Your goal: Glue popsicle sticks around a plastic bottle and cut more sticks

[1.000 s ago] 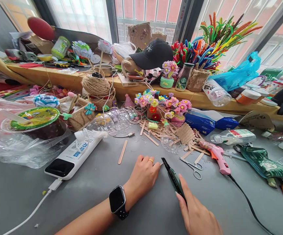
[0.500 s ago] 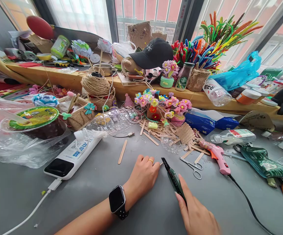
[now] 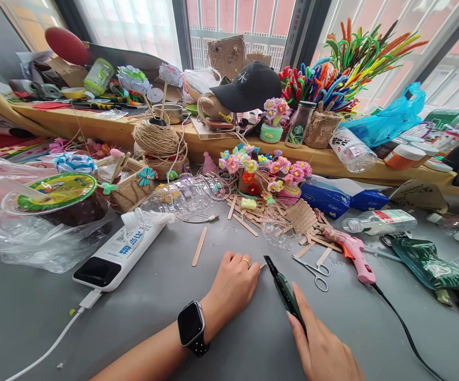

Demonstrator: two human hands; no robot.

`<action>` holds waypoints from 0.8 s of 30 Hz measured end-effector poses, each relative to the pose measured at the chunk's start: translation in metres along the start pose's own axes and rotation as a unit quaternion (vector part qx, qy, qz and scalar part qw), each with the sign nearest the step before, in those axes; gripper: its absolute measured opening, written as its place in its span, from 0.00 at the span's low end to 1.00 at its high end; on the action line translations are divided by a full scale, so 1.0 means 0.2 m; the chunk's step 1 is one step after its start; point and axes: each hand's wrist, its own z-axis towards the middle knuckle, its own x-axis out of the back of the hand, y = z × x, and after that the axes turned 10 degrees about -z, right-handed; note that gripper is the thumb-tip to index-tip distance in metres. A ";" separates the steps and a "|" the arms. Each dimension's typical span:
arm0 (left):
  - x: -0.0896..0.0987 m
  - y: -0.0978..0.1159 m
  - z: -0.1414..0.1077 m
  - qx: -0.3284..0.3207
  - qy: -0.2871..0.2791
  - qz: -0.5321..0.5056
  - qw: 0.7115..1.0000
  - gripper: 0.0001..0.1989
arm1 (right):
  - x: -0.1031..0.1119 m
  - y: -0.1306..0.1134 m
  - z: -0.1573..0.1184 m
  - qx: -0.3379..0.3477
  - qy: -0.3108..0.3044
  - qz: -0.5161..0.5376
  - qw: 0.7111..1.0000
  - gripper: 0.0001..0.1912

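Observation:
My left hand (image 3: 235, 280) rests on the grey table with its fingers curled down, a ring on one finger and a watch on the wrist. The tip of a small wooden stick (image 3: 263, 266) pokes out beside its fingers; the rest is hidden under the hand. My right hand (image 3: 320, 338) is closed round a dark green utility knife (image 3: 287, 296). The knife's black blade points up and left, close to the stick's tip and apart from my left hand. A loose wooden stick (image 3: 200, 246) lies further up on the left.
Scissors (image 3: 315, 271) and a pink glue gun (image 3: 357, 258) with a black cord lie right of the knife. Beyond are piled wooden sticks (image 3: 249, 225) and craft flowers (image 3: 288, 172). A white power bank (image 3: 120, 254) and a plastic-wrapped cup (image 3: 65, 193) stand left.
Both hands hold nearly the same pose. The whole view has shifted very slightly, and the knife appears a few pixels further right and down.

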 end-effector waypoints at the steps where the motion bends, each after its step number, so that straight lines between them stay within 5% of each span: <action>1: 0.00 0.00 0.00 0.000 0.000 0.001 1.000 0.08 | 0.00 0.00 0.00 -0.001 0.001 0.001 1.000 0.21; 24: 0.00 0.00 0.00 0.000 0.009 -0.005 1.000 0.08 | -0.05 -0.02 -0.01 0.018 0.024 -0.014 0.999 0.21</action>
